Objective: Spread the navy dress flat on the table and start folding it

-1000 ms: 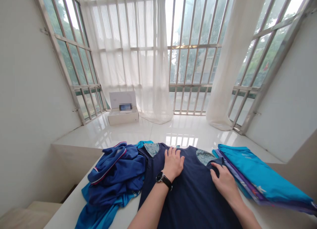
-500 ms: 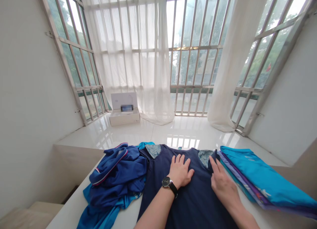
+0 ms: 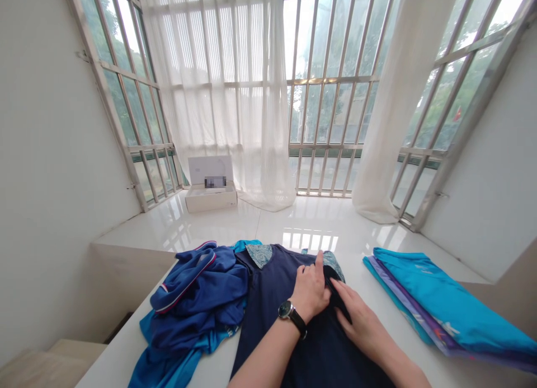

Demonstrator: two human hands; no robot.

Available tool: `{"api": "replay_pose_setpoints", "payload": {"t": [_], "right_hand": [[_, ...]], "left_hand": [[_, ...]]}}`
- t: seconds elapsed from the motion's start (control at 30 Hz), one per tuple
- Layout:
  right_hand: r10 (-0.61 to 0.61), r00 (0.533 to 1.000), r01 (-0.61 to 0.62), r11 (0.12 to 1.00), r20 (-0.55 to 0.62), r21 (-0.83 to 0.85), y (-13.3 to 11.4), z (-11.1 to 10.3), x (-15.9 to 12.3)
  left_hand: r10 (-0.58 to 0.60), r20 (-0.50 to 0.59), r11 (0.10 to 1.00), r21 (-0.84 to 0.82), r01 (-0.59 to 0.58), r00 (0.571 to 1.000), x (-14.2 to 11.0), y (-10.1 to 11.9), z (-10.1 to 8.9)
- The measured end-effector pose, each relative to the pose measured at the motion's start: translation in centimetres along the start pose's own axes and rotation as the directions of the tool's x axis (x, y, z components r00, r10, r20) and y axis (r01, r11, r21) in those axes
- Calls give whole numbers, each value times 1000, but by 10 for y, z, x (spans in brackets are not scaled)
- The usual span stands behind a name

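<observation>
A dark navy shirt (image 3: 272,309) with patterned shoulder patches lies spread in front of me, its right side turned inward. My left hand (image 3: 309,290), with a black-strapped watch on the wrist, rests on the shirt near the neckline, index finger stretched out and the other fingers partly bent. My right hand (image 3: 356,315) grips the folded-in edge at the shirt's right sleeve, dark cloth between its fingers and thumb. Both hands are close together at the fold, and part of the sleeve is hidden beneath them.
To the left lies a crumpled heap of blue clothes (image 3: 201,298). Folded blue and purple clothes (image 3: 444,298) are stacked at the right. An open white box (image 3: 212,200) stands on the window ledge (image 3: 268,225), below curtains (image 3: 260,125) and barred windows.
My right hand has moved left, carrying the shirt's right sleeve edge inward over the body. My left hand has shifted slightly right, its fingers now less spread.
</observation>
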State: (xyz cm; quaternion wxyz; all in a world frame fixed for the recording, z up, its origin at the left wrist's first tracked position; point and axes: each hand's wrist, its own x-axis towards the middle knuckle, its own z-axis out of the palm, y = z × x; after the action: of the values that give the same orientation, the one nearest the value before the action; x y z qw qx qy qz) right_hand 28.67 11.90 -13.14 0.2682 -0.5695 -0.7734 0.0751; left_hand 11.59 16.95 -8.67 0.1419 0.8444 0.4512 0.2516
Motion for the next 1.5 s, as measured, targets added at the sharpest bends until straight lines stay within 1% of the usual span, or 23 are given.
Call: {"api": "replay_pose_setpoints", "payload": {"t": [0.07,0.17,0.27,0.37,0.43,0.53,0.6,0.7,0.8,0.9,1.0,1.07,1.17,1.23,1.37,1.5], "right_hand": [[-5,1000,5,1000,0,3,0,2,-1],[-16,1000,16,999,-6,45,-3,2,0],[-39,999,41,994,-25,101,-8,-4,2],[-39,996,49,990,-76,134,-14,-11,4],[-10,992,28,989,-125,145,-16,-15,5],[72,976,-34,983,-204,180,-16,-16,7],[129,966,-80,974,-225,214,-14,-14,9],[170,961,-116,963,-216,242,-11,-11,10],[194,962,-130,944,-190,304,-11,-9,11],[235,959,-150,895,-157,420,-12,-8,12],[232,966,-148,859,-116,490,-12,-7,12],[203,976,-136,859,-84,494,-11,-5,11],[153,988,-123,886,-32,446,-11,-3,8],[133,991,-122,906,-1,406,-11,-1,7],[119,993,-119,928,22,354,-12,1,5],[100,993,-113,945,56,308,-15,-2,4]], "left_hand": [[0,-6,1000,-9,0,1000,1,0,-2],[8,14,999,-38,-7,1000,2,-1,-4],[-10,9,996,-83,11,1000,3,-3,-3],[-38,-17,987,-159,35,999,4,-5,-1],[-61,-43,975,-218,50,997,5,-6,1],[-94,-89,951,-302,63,992,5,-9,2],[-101,-115,933,-356,54,988,6,-11,2],[-93,-142,897,-441,21,986,8,-13,4],[-105,-139,859,-512,19,985,12,-12,6],[-163,-85,789,-610,78,983,14,-10,5],[-236,-2,718,-675,173,972,13,-7,3],[-273,12,724,-655,214,962,12,-5,3],[-306,54,741,-613,273,951,13,-3,3],[-304,56,764,-582,279,951,14,-4,3],[-241,-49,842,-507,184,969,13,-4,0],[-149,-79,883,-459,97,986,11,-5,0]]}}
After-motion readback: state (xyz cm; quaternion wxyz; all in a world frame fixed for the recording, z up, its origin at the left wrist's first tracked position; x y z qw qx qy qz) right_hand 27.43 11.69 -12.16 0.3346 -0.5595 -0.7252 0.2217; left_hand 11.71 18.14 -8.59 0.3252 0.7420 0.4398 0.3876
